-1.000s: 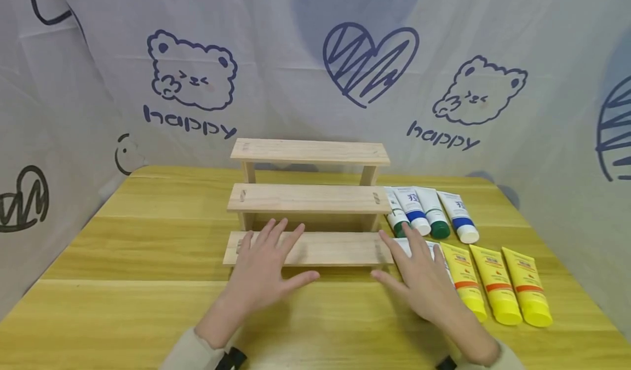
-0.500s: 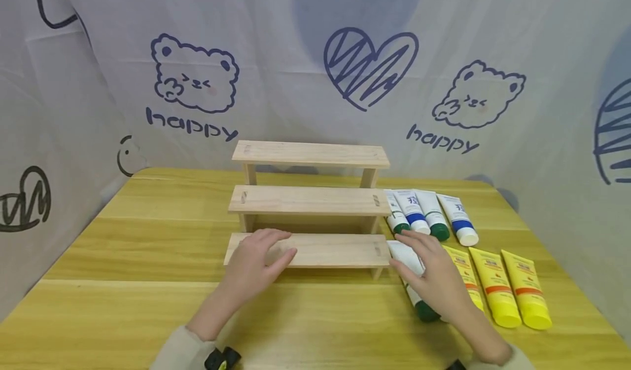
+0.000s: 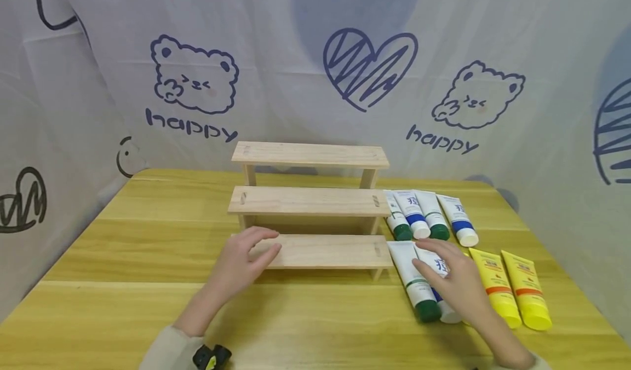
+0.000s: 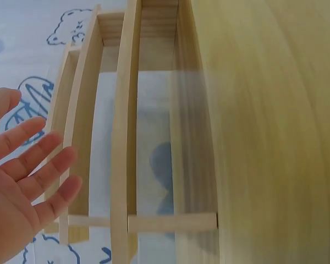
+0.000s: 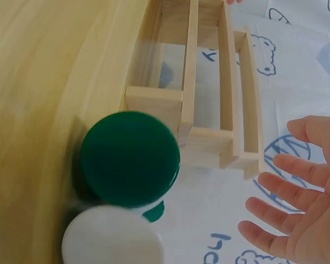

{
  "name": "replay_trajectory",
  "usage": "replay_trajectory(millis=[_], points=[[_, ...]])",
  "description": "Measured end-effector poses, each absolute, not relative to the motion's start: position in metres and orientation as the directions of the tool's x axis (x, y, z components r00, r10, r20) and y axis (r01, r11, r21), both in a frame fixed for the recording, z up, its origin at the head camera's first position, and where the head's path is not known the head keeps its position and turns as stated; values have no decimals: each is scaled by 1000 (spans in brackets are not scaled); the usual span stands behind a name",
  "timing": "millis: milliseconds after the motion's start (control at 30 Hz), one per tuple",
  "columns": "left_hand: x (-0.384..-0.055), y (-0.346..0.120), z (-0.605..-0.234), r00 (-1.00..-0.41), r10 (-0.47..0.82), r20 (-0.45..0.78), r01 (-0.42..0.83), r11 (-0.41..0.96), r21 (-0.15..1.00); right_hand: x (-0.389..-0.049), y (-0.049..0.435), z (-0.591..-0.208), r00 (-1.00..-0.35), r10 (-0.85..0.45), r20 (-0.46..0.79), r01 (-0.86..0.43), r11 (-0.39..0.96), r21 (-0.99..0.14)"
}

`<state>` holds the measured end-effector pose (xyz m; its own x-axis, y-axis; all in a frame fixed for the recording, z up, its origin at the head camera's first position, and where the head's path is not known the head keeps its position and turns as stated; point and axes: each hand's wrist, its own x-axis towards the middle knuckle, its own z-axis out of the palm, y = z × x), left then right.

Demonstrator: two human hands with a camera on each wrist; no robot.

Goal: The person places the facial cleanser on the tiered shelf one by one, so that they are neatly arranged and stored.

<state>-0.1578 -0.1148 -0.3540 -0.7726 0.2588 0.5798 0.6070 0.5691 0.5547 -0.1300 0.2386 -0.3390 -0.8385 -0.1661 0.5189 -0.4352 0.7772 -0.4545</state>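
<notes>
Air is all the left hand (image 3: pixel 241 258) holds; its fingers are relaxed and gently bent, and it is poised by the left end of the lowest tier of a pale wooden rack (image 3: pixel 310 201). The rack's three tiers climb away between and beyond the two hands. The right hand (image 3: pixel 460 277) is just as loose, nothing in its grasp, above the tubes on the desk (image 3: pixel 123 282); from where I stand I can't tell whether it brushes them. Just left of its thumb lies a white tube with a dark green cap (image 3: pixel 414 277), and partly beneath it a white tube with blue print (image 3: pixel 436 263). To its right, two yellow tubes (image 3: pixel 495 290) with orange stripes lie side by side, caps toward the person. Farther off beyond the right hand, four more white tubes (image 3: pixel 432 215) lie in a row, two with green caps, two with blue bands. Past both hands hangs a pale cloth (image 3: pixel 281 85) drawn with bears and a heart.
</notes>
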Motion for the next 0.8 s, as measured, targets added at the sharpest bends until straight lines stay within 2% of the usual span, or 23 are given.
replay_trajectory(millis=[300,633,800], points=[[-163,-132,-353,-806,236,543,568,565,598,-124,252,-336,-849,-137,510,-405,789,-462],[-168,-149,-353,-869,223,442,482,584,653,-124,271,-339,-897,-92,432,-316,817,-482],[-171,-156,-355,-890,212,402,445,590,673,-121,282,-341,-901,-73,428,-295,825,-482]])
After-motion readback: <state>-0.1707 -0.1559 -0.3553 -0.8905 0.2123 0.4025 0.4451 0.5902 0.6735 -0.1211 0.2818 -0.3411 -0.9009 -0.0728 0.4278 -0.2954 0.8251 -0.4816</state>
